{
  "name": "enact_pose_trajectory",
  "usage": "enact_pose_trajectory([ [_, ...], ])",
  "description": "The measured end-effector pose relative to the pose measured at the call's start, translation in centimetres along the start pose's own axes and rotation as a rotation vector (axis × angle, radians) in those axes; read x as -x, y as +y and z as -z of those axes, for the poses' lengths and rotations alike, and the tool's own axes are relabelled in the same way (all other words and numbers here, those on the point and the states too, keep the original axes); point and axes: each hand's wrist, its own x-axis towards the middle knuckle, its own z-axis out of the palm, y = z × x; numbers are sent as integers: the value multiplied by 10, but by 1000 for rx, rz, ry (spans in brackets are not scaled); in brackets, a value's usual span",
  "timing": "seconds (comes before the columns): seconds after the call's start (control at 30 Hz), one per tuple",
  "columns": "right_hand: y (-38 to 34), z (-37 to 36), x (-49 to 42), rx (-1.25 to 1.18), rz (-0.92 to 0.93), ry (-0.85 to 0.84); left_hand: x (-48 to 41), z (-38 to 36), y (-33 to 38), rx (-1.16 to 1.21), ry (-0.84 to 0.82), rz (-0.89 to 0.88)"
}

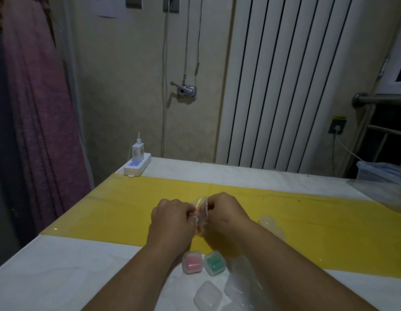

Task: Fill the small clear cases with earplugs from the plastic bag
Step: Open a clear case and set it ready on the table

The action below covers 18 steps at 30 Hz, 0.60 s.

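Both hands hold a small clear plastic bag above the yellow strip of the table. My left hand pinches its left side and my right hand pinches its right side. Pale coloured earplugs show faintly through the bag. Below my wrists, a clear case with pink earplugs lies next to a clear case with green earplugs. An empty clear case sits nearer me, and more clear cases lie beside my right forearm. Another clear case rests right of my right wrist.
A white power strip with a charger plugged in sits at the table's far left corner. A clear lidded box and clear plastic wrap occupy the far right. A radiator stands behind the table.
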Motion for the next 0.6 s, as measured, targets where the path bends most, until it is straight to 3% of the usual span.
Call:
enact_pose_trajectory([
  [0.37,1,-16,-15,3,-53,-78,-1,-3,-2,11,-12,15],
  [0.6,4,-13,-16,-60,-37,-17,0,-3,-1,15,-9,22],
])
